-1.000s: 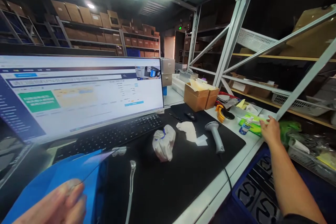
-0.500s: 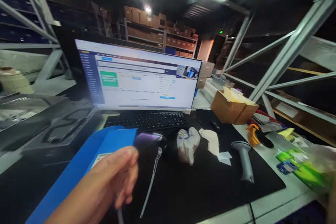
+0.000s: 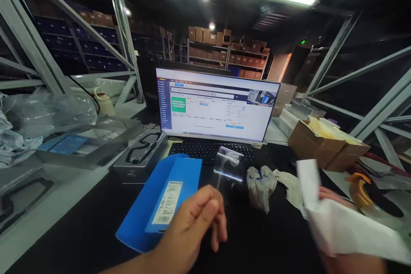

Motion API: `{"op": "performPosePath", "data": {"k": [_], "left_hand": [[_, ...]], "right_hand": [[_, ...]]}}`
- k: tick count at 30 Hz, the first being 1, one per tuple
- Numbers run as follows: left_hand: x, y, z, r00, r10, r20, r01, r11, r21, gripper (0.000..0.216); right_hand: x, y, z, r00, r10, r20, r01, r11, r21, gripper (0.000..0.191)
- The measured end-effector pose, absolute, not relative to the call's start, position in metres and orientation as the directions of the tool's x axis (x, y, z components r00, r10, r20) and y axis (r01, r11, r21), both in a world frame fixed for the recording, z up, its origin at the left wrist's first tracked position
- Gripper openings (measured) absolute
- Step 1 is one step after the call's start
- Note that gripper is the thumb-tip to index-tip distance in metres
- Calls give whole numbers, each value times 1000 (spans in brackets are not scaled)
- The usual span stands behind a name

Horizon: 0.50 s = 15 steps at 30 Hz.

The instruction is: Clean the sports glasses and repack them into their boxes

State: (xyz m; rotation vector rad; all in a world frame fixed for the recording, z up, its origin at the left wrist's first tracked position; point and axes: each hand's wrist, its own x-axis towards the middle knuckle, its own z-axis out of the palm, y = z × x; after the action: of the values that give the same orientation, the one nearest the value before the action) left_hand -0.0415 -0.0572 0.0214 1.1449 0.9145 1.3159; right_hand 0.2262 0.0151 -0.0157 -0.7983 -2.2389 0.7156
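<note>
My left hand (image 3: 195,222) is at the lower middle, fingers pinched on a clear plastic bag (image 3: 226,167) that stands up in front of the keyboard. Just left of it, a blue flat packet (image 3: 150,209) with a white label lies on the black mat (image 3: 257,239). My right hand (image 3: 330,197) is at the lower right, mostly hidden behind a blurred white sheet (image 3: 340,227) that it grips above the mat.
A lit monitor (image 3: 215,105) and black keyboard (image 3: 208,150) stand behind the mat. A crumpled white glove (image 3: 261,182) lies mid-mat. An open cardboard box (image 3: 321,145) and orange tape dispenser (image 3: 359,184) are right. Grey trays (image 3: 90,145) and steel rack frames (image 3: 38,55) fill the left.
The view has swung left. My right hand left the green packet at the table's right and came in front with a white sheet. My left hand lifted the clear bag.
</note>
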Motion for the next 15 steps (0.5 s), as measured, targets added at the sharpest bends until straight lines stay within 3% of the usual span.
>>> {"op": "performPosePath", "data": {"k": [2,3,4,6,10,15], "left_hand": [[-37,-62,12,91,983,159,-168,-142,976,45],[-36,-63,8,101,980,174,-121,-162,979,45],[-36,-64,4,111,977,184,-73,-177,982,45],[-36,-64,1,120,970,212,-1,-213,977,46],[-38,-61,7,123,949,289,90,-301,949,40],[-43,-59,9,113,919,377,260,-394,882,33]], "right_hand": [[188,1,-25,-313,863,397,143,456,-878,33],[169,-5,-26,-205,931,302,-34,301,-953,28],[150,-10,-23,-171,969,177,-221,138,-965,24],[123,-18,-14,-272,962,29,-476,-108,-873,29],[108,-31,2,-325,943,80,-670,-170,-723,51],[111,-42,-4,-450,881,145,-621,-192,-760,63]]}}
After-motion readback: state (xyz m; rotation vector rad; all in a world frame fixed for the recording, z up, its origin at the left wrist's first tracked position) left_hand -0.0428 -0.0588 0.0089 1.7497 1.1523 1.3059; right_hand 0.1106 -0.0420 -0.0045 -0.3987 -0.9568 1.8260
